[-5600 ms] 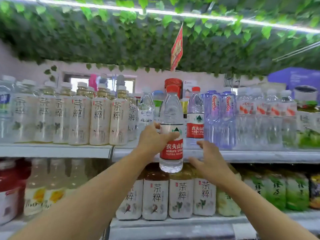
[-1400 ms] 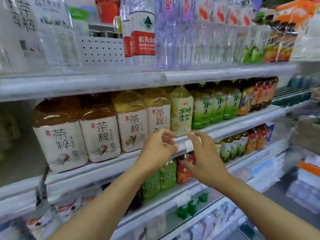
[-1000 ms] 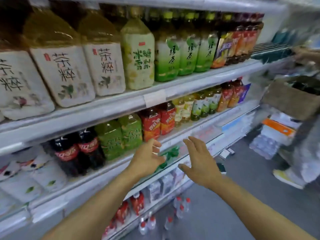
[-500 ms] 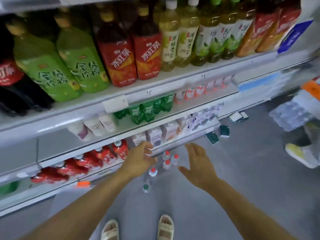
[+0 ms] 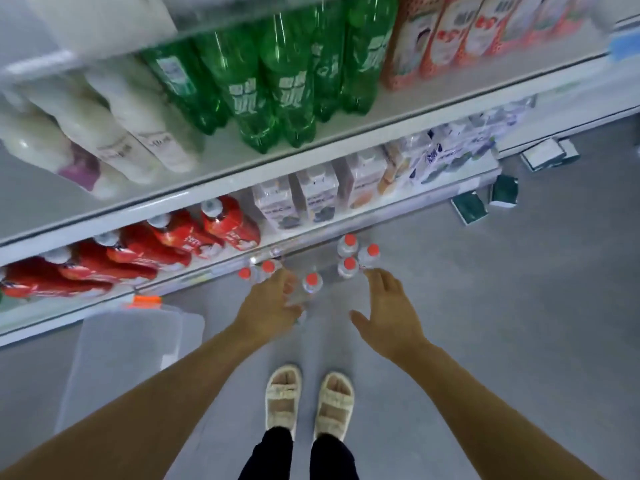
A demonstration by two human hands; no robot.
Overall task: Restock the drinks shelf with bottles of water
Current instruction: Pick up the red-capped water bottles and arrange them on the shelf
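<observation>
**Down to the floor stock for the next bottle**

Since the earlier frames my view has dropped from the top shelf to the floor, and both hands have come down with it; the water bottles (image 5: 313, 284) stand upright on the grey floor (image 5: 502, 323) just before the bottom shelf edge (image 5: 346, 233), red caps up, in two loose clusters. My left hand (image 5: 268, 306) is at the nearest bottle, fingers curling toward its clear body, though I cannot tell whether that grip has closed; my right hand (image 5: 388, 313) is released, fingers spread, near the right cluster (image 5: 355, 256) but apart from it.

I judge each bottle full, so fairly heavy, with thin walls that give under squeeze and a smooth, slippery skin; best taken round the body below the shoulder, not by the cap.

Room is fair: open floor to the right, a clear plastic lid (image 5: 131, 344) lying left, my sandals (image 5: 310, 400) behind; the shelf edge overhangs close, so lift straight up before swinging back.
</observation>
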